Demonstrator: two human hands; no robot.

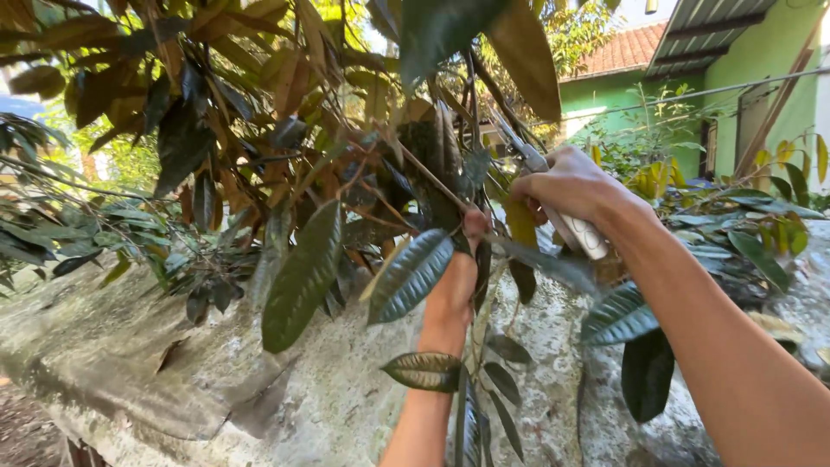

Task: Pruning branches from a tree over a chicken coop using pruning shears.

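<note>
A weathered grey concrete wall (216,380), blotched with lichen, fills the lower part of the view, and over it hangs a mass of dark green and bronze leaves (303,277) on thin branches. Nearest the camera, the right forearm comes in from the lower right corner and rises to the right hand (566,186), which is closed in a fist around the pale handles of a pair of pruning shears (553,203) — the metal blades point up and to the left, into the foliage, and their tips are lost among the leaves, so whether they sit on a stem cannot be told. A little further in, the left arm rises from the bottom edge, and the left hand (454,281) reaches up into the leaves just left of the shears; it is mostly hidden by a long glossy leaf, its fingers appear curled around a thin twig (432,186) that runs up and to the left. The two hands are near each other, not touching. Beyond the tree stands a green-painted house (761,69) with a red tiled roof (622,47) — yellow-leaved shrubs (657,177) grow before it.
</note>
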